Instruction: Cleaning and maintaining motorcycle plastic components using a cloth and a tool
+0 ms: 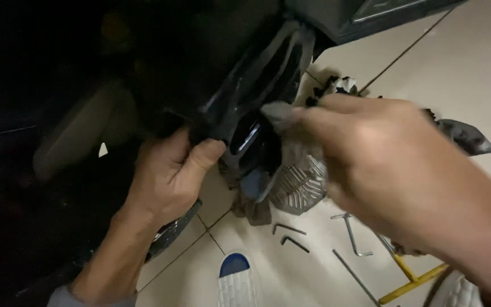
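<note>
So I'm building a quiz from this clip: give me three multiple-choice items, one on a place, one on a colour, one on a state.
1. Where do the small bent metal hex keys lie?
A. on the pale tiled floor
B. in the left hand
C. on a shelf

2. What colour is the long cross-shaped wrench at the lower right?
A. red
B. yellow
C. white

3. What is the left hand doing?
A. lying flat and open
B. pointing at the floor
C. gripping the glossy black plastic panel

Answers: 1 A, both keys rest on the pale tiled floor below the hands. 2 B, its bars are plainly yellow. 3 C, the fingers and thumb close around the panel's lower end, while the blurred right hand presses a grey rag to it.
</note>
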